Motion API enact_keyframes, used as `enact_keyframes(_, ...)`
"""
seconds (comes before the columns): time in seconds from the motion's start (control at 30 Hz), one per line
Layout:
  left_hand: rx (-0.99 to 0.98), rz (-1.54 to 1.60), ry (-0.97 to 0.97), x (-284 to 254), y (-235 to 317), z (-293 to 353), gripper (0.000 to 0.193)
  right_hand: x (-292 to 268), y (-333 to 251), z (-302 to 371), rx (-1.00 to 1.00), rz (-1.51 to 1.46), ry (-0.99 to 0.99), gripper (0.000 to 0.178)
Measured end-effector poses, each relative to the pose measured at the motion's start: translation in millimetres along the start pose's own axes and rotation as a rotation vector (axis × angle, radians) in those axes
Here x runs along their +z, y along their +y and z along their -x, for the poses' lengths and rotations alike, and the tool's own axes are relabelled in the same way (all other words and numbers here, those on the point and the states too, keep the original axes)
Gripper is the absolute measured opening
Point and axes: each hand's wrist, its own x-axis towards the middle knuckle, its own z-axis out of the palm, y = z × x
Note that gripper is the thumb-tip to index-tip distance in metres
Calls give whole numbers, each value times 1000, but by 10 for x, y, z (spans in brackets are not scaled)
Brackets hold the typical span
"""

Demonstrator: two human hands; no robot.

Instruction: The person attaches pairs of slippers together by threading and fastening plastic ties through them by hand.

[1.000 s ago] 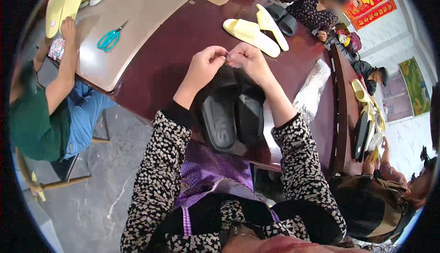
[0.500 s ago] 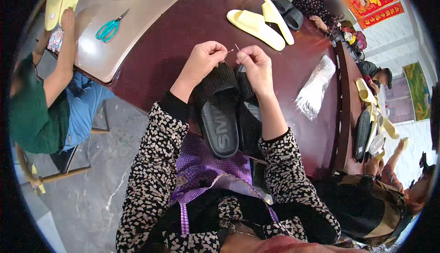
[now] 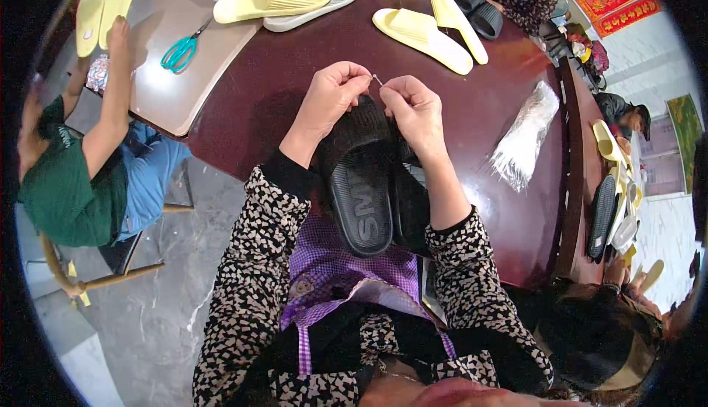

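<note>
In the upper middle of the frame, the left hand and the right hand are raised close together, each pinching with thumb and fingertips. Between them is a thin pale strip, spanning the narrow gap from fingertips to fingertips; whether it is looped or joined there is too small to tell. Just below, in the middle of the frame, lies a pair of black ribbed slide sandals: the left slide has its strap end beside the left hand and its heel toward the bottom of the frame, while the right slide is partly hidden behind the right wrist. The pair rests at the near edge of the dark red worktop, above a purple checked apron. A bundle of whitish strips lies well to the right of the hands. Beyond them, toward the upper right, are pale yellow slides and a second black pair; teal-handled scissors lie at upper left, where a co-worker in a green top touches another yellow pair.
</note>
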Motion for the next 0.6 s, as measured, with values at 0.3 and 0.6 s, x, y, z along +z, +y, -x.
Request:
enact_keyframes(0.3,24,38,-7,4,-33,-4,6,7,66,-21,-17,53,9,7)
enact_keyframes(0.6,42,15,1,10,-44,-11,6,20,45,-16,-37,84,23,6)
